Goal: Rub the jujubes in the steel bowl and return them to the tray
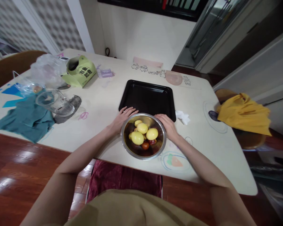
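A steel bowl (164,141) stands near the table's front edge, holding several yellow lemon-like fruits (142,128) and a few red-brown round fruits (145,145). My left hand (124,118), with a ring on one finger, lies against the bowl's far left side. Its fingers stretch out over the front edge of a black baking tray (148,98). On the other side, my right hand (167,124) lies along the bowl's rim, fingers extended toward the tray. Neither hand visibly grasps anything. Part of the tray's front edge is hidden behind the bowl.
Left on the table are a teal cloth (25,117), a clear pitcher (63,108) on its side, a green carton (81,73) and a plastic bag (47,70). A crumpled white tissue (183,117) lies right of the tray. Yellow fabric (245,114) drapes over a chair.
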Available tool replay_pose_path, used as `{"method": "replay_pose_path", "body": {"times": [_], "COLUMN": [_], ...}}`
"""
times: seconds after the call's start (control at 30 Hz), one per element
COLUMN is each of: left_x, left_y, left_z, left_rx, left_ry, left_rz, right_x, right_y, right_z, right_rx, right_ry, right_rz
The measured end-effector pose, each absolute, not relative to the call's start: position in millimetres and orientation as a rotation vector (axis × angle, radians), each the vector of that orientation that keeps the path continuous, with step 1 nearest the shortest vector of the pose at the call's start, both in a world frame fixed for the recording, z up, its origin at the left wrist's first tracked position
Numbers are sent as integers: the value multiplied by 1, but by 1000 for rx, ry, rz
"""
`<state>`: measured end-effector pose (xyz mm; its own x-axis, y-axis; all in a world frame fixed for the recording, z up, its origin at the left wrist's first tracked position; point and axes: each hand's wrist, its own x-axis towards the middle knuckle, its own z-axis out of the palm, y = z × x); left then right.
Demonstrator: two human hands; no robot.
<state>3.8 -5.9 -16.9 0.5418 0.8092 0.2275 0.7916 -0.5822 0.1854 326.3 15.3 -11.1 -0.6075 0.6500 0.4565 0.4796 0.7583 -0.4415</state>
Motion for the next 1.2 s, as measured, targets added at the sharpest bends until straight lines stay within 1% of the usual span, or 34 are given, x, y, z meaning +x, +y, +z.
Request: {"method": "replay_pose_path", "body": {"times": [0.27,0.67,0.93,1.1,1.2], "left_x": [5,4,3,2,2], "left_y": [-7,-7,-8,-8,-9], "left_z": [-13,-11,-10,-10,-9], "left_rx": [2713,2705,2723,2748,2753], "left_ry": [1402,1388,1382,1346,1340], "left_rz": [389,398,367,385,377], "right_x": [325,325,324,324,323], "right_y": [15,14,11,5,1], "right_z": [-12,-9,-11,2,14], "right_rx": [-832,-839,-876,-940,-1050], "right_ry": [-2337,-2339,-2129,-2064,-2073], "right_rz": [363,391,359,426,594]}}
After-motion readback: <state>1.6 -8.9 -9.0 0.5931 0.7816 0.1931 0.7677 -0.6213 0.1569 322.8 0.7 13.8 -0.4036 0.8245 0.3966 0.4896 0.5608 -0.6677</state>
